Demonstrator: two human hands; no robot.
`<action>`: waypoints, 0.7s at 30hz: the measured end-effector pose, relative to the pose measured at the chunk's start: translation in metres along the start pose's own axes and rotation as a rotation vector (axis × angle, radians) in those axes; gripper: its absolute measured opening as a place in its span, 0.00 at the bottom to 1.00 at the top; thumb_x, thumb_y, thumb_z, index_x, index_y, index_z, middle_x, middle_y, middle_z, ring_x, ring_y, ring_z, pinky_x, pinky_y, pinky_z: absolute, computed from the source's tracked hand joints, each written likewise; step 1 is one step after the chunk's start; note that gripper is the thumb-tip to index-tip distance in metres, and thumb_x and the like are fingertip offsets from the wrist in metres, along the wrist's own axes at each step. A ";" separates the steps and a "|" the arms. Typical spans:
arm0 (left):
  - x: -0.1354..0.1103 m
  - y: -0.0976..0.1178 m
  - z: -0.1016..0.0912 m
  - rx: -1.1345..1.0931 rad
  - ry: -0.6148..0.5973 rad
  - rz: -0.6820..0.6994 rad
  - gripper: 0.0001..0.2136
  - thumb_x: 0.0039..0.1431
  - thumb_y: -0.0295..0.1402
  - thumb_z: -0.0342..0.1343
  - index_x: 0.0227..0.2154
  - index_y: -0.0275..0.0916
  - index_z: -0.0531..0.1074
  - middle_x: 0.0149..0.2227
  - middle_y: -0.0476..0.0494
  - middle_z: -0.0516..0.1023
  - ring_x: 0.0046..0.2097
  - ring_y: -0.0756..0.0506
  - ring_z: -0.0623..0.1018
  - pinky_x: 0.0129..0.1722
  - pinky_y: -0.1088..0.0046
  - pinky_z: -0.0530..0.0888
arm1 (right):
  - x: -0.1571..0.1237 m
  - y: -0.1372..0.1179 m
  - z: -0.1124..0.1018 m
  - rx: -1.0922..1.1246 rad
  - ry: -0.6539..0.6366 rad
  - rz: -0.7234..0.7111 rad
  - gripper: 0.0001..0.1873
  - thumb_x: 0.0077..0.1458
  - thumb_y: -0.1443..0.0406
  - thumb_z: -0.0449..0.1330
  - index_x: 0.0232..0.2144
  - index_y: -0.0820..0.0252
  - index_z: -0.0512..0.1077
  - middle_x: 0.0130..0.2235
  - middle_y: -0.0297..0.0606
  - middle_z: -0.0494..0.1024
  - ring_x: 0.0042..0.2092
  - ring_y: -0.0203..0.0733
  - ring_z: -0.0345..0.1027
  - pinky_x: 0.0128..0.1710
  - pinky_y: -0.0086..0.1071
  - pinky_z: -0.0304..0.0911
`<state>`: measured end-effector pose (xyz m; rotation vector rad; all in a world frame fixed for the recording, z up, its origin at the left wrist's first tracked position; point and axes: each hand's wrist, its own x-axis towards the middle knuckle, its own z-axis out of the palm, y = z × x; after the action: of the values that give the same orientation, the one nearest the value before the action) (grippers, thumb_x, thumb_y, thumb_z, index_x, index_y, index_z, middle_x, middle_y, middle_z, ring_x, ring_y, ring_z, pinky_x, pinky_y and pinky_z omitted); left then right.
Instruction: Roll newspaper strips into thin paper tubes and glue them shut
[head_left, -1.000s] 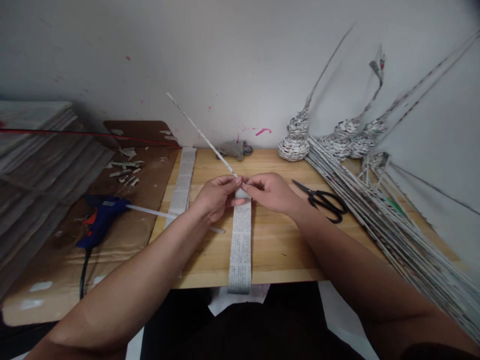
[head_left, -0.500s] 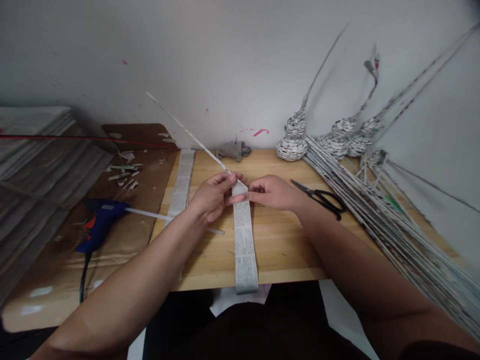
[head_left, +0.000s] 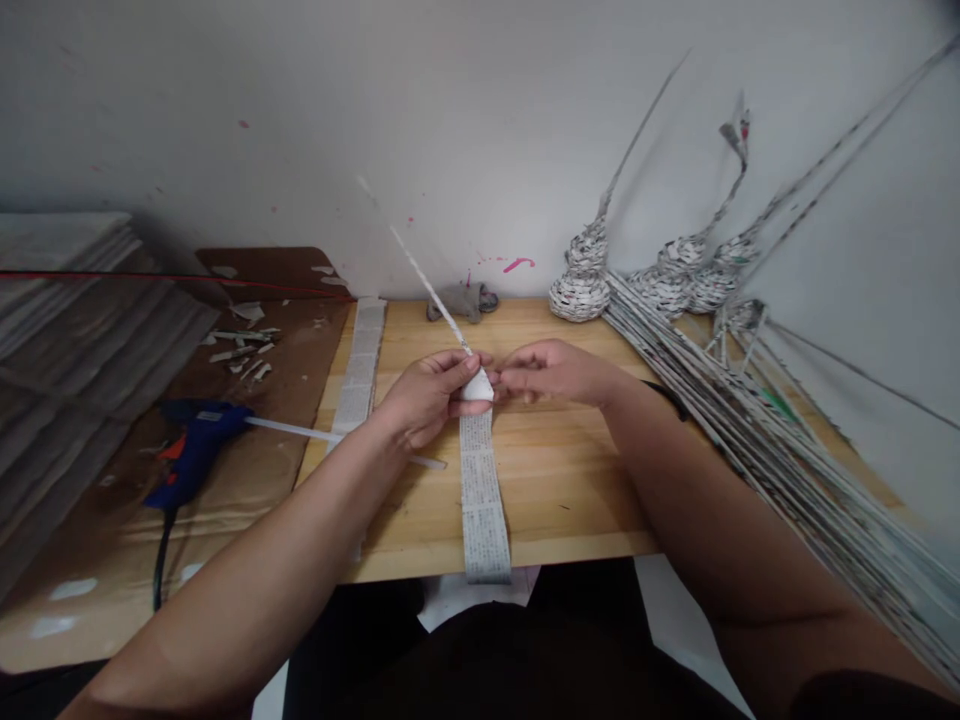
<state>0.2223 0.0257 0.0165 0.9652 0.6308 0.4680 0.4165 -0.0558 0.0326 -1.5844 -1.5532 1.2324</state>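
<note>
A printed newspaper strip (head_left: 482, 490) hangs from my left hand (head_left: 442, 385) down over the table's front edge. Its upper end is folded over at a slant and runs into a thin rolled paper stick (head_left: 427, 280), which points up and to the left, its far end blurred. My left hand is closed, thumb on top, pinching the strip where the roll begins. Fingers curled, my right hand (head_left: 555, 372) has its fingertips at the strip's right corner; the exact contact is small and partly hidden.
More newspaper strips (head_left: 360, 370) lie to the left beside a blue glue gun (head_left: 199, 450) with a glue stick in it. Rolled paper sticks (head_left: 697, 400) and woven gourd shapes (head_left: 581, 285) stand right. Scissors (head_left: 671, 398) are mostly behind my right forearm. A grey cloth-like bundle (head_left: 457, 302) sits against the wall.
The paper stick has swung to a steeper angle and its far end has moved right. My right fingertips have shifted up along the strip's edge. The right forearm now covers most of the scissors.
</note>
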 end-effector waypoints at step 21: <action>-0.014 -0.006 0.013 0.299 -0.270 -0.090 0.10 0.49 0.36 0.68 0.33 0.35 0.81 0.34 0.38 0.82 0.37 0.46 0.80 0.37 0.72 0.77 | 0.006 0.000 0.013 0.440 -0.040 -0.157 0.17 0.52 0.55 0.67 0.29 0.67 0.76 0.22 0.32 0.72 0.22 0.27 0.57 0.19 0.24 0.50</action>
<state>0.2215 0.0061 0.0205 1.2531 0.5045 0.1593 0.4038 -0.0528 0.0262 -1.1414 -1.2881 1.4060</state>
